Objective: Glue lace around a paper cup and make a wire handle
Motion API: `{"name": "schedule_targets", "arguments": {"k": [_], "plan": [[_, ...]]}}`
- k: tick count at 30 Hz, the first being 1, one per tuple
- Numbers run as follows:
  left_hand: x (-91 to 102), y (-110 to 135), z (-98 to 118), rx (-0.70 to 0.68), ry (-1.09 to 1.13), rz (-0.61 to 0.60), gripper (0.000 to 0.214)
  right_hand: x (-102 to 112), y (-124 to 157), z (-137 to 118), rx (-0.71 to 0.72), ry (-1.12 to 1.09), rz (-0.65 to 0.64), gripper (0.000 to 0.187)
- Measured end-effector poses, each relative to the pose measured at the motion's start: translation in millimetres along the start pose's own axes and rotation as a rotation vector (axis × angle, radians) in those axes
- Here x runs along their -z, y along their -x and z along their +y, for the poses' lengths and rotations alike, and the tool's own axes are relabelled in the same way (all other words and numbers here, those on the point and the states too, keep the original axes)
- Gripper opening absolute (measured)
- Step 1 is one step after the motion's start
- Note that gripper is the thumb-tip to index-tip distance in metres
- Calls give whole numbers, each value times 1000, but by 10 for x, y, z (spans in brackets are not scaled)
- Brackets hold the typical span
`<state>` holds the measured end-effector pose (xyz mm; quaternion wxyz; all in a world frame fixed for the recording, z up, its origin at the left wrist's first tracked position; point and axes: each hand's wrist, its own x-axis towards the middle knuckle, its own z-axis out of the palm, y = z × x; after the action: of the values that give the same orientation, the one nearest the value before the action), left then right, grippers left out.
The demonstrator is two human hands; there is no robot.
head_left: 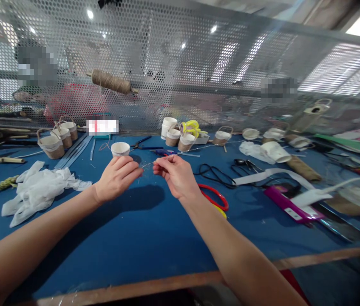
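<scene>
Fingers curled in, left hand and right hand each pinch the wire over the table; cup just behind.

The person is working bare-armed: both forearms are showing uncovered right down to the picture's lower edge, and the left hand and right hand are showing bare too.

**Work surface: layout**

Blue-covered table with a wooden front edge. Lying directly on it:
- centre rear, an upright paper cup
- left, crumpled white plastic
- far left, twine-wrapped cups
- right, black scissors, a white strip and a magenta tool
</scene>
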<state>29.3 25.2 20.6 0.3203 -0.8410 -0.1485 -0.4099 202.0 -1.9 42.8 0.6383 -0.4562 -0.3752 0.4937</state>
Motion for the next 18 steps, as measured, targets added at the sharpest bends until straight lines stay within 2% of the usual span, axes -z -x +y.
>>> {"name": "schedule_targets", "arguments": {"k": [2, 4, 5, 8, 9, 11, 13, 15, 16, 18], "plan": [[15, -9, -11, 16, 66, 4, 9, -2, 8, 3, -1, -4, -8, 17], [17, -22, 4, 146, 213, -6, 11, -6, 15, -1, 4, -10, -9, 17], [8, -30, 22, 296, 327, -8, 10, -11, 20, -4, 8, -14, -7, 17], [-60, -54, 99, 964, 848, -40, 12, -34, 37, -9, 66, -20, 16, 16], [-87, -59, 121, 1130, 1013, -76, 15, -41, 41, -8, 97, -14, 25, 15], [-125, -62, 142, 1251, 1180, -148, 20, -49, 42, -4, 144, 13, 39, 15], [-121, -59, 127, 1248, 1193, -176, 18, -43, 29, 0, 133, 35, 42, 15], [-78, -53, 85, 1131, 1058, -145, 13, -22, 1, -1, 95, 35, 43, 15], [-51, -49, 61, 980, 916, -117, 12, -8, -15, -3, 79, 29, 44, 15], [-6, -34, 15, 552, 598, -95, 14, 20, -47, -8, 62, 17, 47, 17]]}}
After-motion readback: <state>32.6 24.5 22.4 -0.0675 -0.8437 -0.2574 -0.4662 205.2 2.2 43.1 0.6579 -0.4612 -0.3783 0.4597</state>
